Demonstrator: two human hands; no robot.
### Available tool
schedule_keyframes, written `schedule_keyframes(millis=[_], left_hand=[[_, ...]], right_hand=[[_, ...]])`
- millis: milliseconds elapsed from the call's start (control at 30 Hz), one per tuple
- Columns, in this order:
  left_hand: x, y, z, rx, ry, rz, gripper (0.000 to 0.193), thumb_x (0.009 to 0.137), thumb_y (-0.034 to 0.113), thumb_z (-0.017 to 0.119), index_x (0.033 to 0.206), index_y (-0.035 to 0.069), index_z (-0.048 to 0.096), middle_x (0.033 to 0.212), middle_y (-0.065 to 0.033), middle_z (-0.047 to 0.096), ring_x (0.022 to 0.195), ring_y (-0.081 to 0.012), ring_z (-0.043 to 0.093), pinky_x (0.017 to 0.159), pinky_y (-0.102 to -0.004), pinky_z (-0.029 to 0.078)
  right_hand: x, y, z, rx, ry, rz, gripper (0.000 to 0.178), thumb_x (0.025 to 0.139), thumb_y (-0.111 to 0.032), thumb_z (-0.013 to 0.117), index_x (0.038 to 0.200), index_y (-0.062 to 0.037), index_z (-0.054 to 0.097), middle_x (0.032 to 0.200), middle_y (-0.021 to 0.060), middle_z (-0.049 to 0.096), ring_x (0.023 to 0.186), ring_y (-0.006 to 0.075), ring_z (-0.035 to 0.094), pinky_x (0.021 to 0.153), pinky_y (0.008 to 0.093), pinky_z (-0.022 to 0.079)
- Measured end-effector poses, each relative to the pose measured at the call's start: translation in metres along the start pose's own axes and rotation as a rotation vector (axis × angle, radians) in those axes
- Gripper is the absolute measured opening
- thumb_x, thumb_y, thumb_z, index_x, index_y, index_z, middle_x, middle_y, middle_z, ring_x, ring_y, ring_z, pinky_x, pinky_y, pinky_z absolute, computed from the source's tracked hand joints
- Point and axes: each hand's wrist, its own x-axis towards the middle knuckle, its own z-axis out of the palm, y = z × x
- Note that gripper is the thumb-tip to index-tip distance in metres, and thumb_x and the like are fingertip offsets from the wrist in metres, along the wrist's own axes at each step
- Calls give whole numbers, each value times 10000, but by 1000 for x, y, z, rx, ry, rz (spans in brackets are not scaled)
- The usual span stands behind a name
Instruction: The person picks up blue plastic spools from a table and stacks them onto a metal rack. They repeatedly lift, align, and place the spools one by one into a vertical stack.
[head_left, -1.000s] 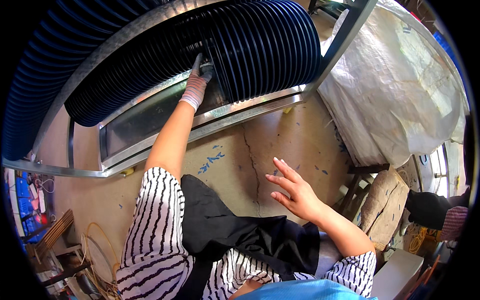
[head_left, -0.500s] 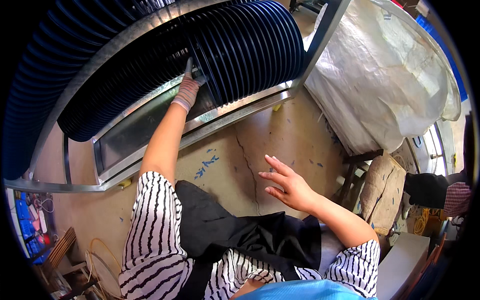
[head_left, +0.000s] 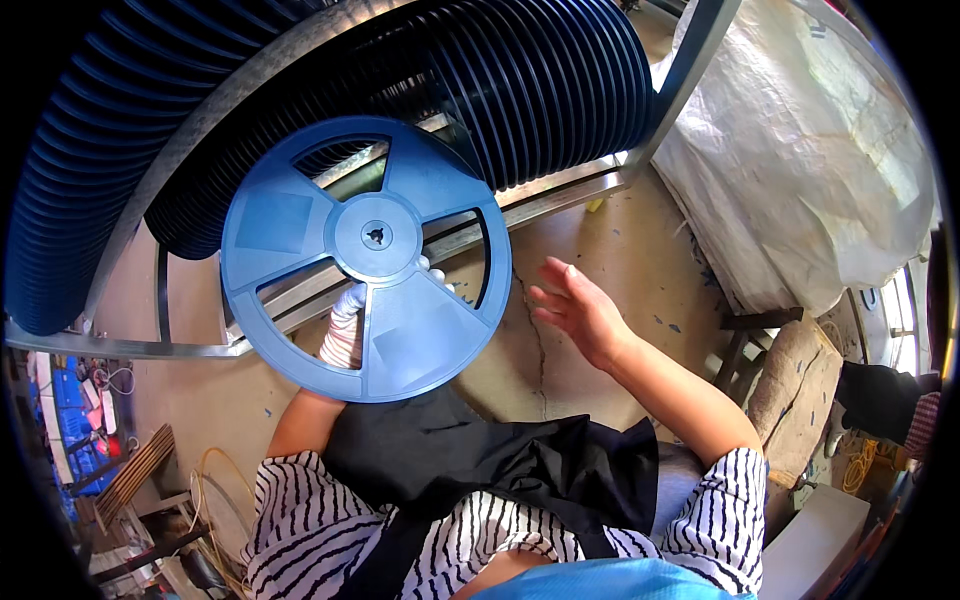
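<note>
One round blue reel [head_left: 425, 345], without a long axis, is held in front of one metal rack [head_left: 698, 70], flat face turned toward the viewer, three openings counted. One gloved left hand [head_left: 345, 325] grips it from behind; one bare right hand [head_left: 585, 315] is well apart, fingers extended, free. Two dark ribbed rows [head_left: 540, 90] occupy the rack.
</note>
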Motion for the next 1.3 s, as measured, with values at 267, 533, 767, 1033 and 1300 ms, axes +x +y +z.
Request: schedule_keyframes(millis=[267, 533, 767, 1033, 1300], left_hand=[[-7, -6, -2, -71, -83, 124, 666, 849, 423, 673, 1370, 79, 442, 1229, -78, 567, 1190, -271, 526, 1118, -476, 371], [-26, 4, -54, -104, 139, 52, 597, 875, 361, 646, 1339, 23, 482, 1333, -160, 533, 1203, -287, 528, 1081, -420, 387], [-35, -27, -188, -194, 592, 162, 341, 955, 366, 494, 1131, 90, 589, 1095, -86, 607, 1008, -263, 581, 892, -452, 469], [-45, 22, -130, 259, 1039, 677, 338, 947, 115, 464, 1275, 70, 531, 1212, -62, 572, 1095, -197, 533, 994, -303, 404], [6, 4, -52, 871, 257, 134, 693, 982, 231, 513, 1536, 141, 107, 1386, -103, 451, 1242, -181, 445, 1079, -323, 324]], right_hand=[[8, -14, 54, 336, -335, 44, 490, 1034, -399, 297, 1406, -91, 381, 1328, 144, 524, 1184, 283, 546, 1024, 429, 432], [12, -39, 106, 479, -261, -49, 495, 1022, -455, 340, 1319, -88, 487, 923, 36, 599, 849, 161, 596, 817, 328, 521], [13, -44, 116, 534, -315, -200, 497, 1018, -449, 367, 1272, -41, 492, 897, 29, 576, 745, 118, 547, 650, 256, 475], [-10, -44, 134, 355, -317, -511, 568, 1010, -477, 360, 1317, -4, 422, 945, 70, 593, 784, 148, 598, 674, 285, 541], [-13, -8, 142, -112, -374, -734, 573, 994, -473, 403, 1276, 26, 413, 982, 153, 601, 825, 204, 634, 703, 324, 555]])
